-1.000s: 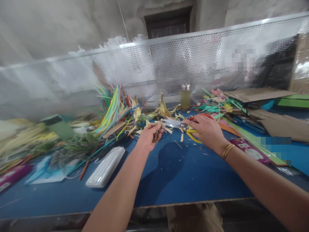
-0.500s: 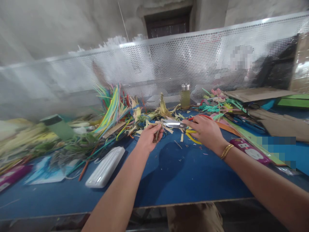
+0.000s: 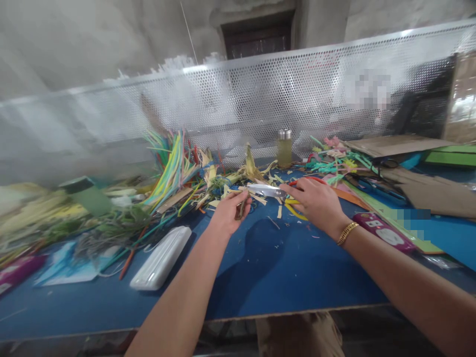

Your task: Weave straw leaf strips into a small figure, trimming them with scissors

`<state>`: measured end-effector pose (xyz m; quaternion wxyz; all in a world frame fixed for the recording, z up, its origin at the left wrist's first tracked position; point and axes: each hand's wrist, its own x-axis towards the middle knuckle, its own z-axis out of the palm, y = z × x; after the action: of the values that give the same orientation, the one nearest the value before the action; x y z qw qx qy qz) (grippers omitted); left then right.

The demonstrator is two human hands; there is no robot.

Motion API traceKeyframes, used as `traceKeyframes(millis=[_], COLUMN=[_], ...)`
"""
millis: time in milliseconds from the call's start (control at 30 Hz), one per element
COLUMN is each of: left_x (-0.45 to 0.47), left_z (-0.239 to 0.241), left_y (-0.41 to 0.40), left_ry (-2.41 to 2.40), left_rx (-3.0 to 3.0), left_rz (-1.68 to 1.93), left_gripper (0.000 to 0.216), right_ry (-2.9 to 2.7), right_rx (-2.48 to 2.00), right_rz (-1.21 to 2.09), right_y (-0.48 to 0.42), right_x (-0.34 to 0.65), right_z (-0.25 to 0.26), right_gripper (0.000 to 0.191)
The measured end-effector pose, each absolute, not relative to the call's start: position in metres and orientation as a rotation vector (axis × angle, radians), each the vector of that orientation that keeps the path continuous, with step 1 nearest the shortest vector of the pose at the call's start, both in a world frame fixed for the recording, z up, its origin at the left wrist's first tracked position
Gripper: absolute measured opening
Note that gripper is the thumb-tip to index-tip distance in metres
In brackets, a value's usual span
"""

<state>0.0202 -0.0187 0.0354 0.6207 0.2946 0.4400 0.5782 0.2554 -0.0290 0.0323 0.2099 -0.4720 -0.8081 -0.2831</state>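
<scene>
My right hand (image 3: 314, 201) is closed around the handles of a pair of scissors (image 3: 267, 190), with one red and one yellow loop showing. The metal blades point left and reach the fingertips of my left hand (image 3: 231, 210). That hand is closed in a pinch on a small brownish strip (image 3: 241, 209), whose kind I cannot make out. The blade tips meet the upper end of the strip; whether they touch it is hidden by the fingers. Just beyond the blades lie pale dried husk pieces (image 3: 253, 168) and short cut scraps (image 3: 279, 211).
A bundle of coloured pipe cleaners (image 3: 173, 161) stands behind left. A white plastic-wrapped pack (image 3: 161, 259) lies front left, near a blue face mask (image 3: 65, 267). A lidded glass jar (image 3: 284, 151) is by the perforated metal screen (image 3: 256, 99). Cardboard pieces (image 3: 439, 191) lie at right.
Hardly anything differs. Both hands hold nearly the same pose, with the scissors still at the left fingertips; the whole view has shifted very slightly.
</scene>
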Motion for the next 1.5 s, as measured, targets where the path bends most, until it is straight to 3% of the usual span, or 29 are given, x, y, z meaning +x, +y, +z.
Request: traceKeyframes(millis=[667, 867, 1100, 1233, 1333, 1500], left_x=[0.019, 0.020, 0.022, 0.024, 0.028, 0.032], left_z=[0.034, 0.028, 0.028, 0.024, 0.020, 0.017], left_y=[-0.018, -0.015, -0.015, -0.013, -0.014, -0.018], left_ry=[1.004, 1.017, 1.021, 1.015, 1.045, 1.051], left_rx=[0.689, 0.737, 0.700, 0.716, 0.778, 0.872], left_rz=[1.329, 1.382, 1.331, 1.312, 1.315, 1.299], left_gripper=[0.010, 0.011, 0.012, 0.012, 0.020, 0.034], right_ry=[-2.269, -2.024, -2.191, -2.229, -2.113, -2.085], right_rx=[-1.366, -1.674, -2.080, -2.049, -1.748, -1.212], right_rz=[-0.698, -0.504, -0.328, -0.393, -0.456, 0.438], right_y=[-0.031, -0.018, -0.002, -0.008, -0.018, -0.025], right_x=[0.254, 0.262, 0.282, 0.280, 0.265, 0.225], right_z=[0.035, 0.028, 0.011, 0.015, 0.025, 0.033], right_gripper=[0.039, 0.041, 0.037, 0.027, 0.034, 0.040])
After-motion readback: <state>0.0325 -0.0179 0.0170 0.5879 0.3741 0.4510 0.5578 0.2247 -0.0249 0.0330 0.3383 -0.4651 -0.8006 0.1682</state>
